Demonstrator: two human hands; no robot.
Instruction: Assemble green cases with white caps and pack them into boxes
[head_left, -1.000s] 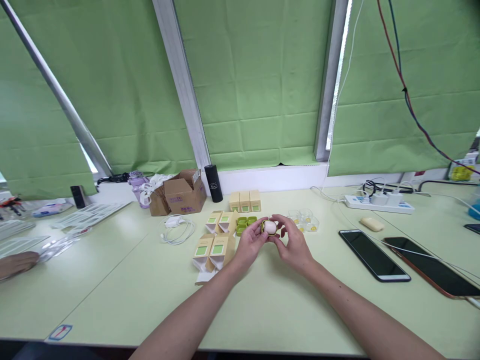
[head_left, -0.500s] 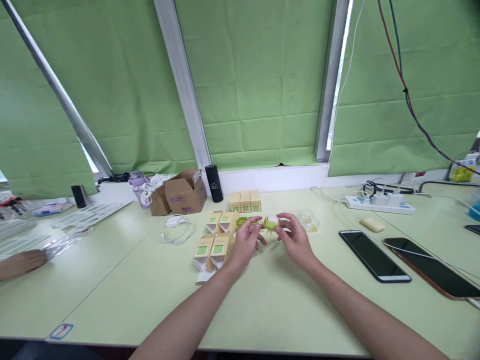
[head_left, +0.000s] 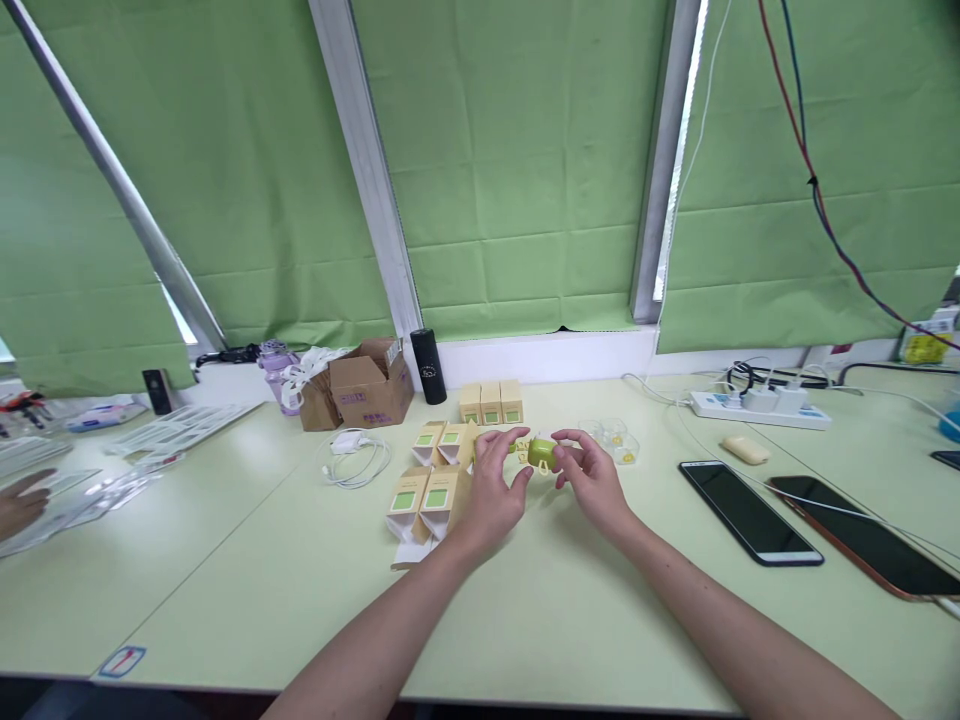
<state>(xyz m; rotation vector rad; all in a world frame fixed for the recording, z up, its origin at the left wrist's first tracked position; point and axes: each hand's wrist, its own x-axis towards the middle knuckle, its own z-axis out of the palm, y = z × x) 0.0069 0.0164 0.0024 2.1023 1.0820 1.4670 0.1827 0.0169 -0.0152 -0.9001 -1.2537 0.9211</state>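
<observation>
Now right hand (head_left: 594,485) pinches the small green case (head_left: 541,453) over the table (head_left: 540,610), left hand (head_left: 491,492) loosely open just beside it; 3 shut cartons (head_left: 490,402) stand far, 4 open-flapped cartons (head_left: 424,497) lie left of it.

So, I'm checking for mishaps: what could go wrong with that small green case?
The green case is pinched only at the fingertips of the right hand, left hand close beside it, so it might slip and drop onto the table. The left hand is close to the open cartons and the right to the clear plastic cups; a stray move could knock either.
</observation>
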